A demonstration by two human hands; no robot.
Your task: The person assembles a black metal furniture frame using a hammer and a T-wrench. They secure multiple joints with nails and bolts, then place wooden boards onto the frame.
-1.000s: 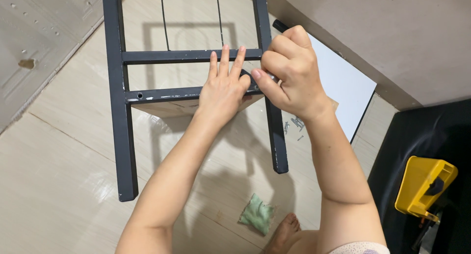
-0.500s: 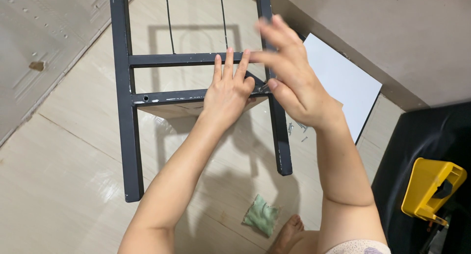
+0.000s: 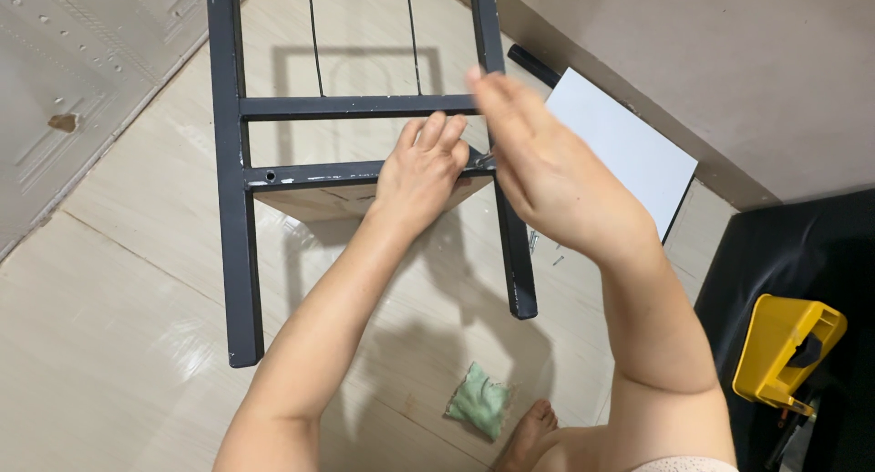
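On glossy beige floor tiles (image 3: 118, 281) beside a wall, your left hand (image 3: 424, 167) lies flat on the dark metal frame (image 3: 232, 176), fingers together; your right hand (image 3: 547, 167) hovers open just beside it.

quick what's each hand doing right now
Left hand: flat, fingers together, pressing on the dark grey metal frame crossbar, gripping nothing.
Right hand: open, fingers extended by the frame's right leg, holding nothing visible.
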